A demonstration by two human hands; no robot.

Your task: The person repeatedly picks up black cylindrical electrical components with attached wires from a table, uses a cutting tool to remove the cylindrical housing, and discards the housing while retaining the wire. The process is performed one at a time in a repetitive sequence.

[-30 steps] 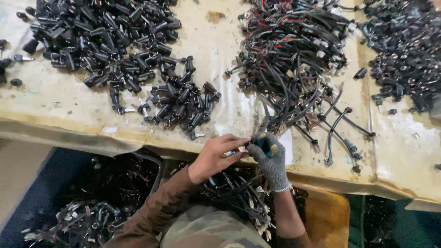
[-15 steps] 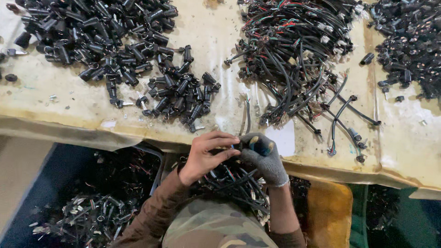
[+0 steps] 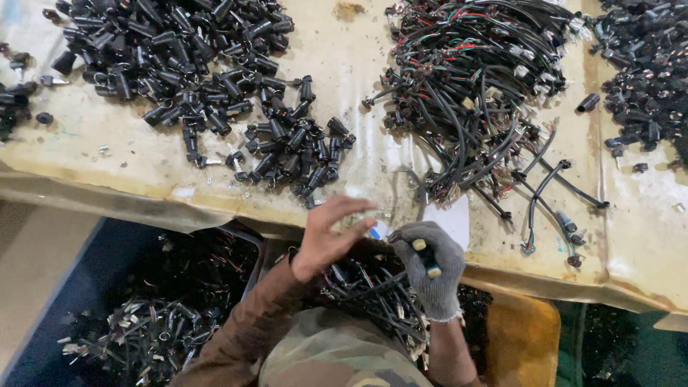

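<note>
Gripping a small tool (image 3: 428,259) with a black and yellow handle, the gloved right hand (image 3: 430,269) is closed in a fist at the near edge of the worktable (image 3: 358,86). The bare left hand (image 3: 328,233) is just beside it, fingers spread and holding nothing I can see; whether a thin wire runs between the hands, I cannot tell. Both hands are between the heap of black connectors (image 3: 294,147) and the bundle of cables (image 3: 473,86). Half a second ago the left fingers were bent onto the glove; now they have opened and lifted away.
</note>
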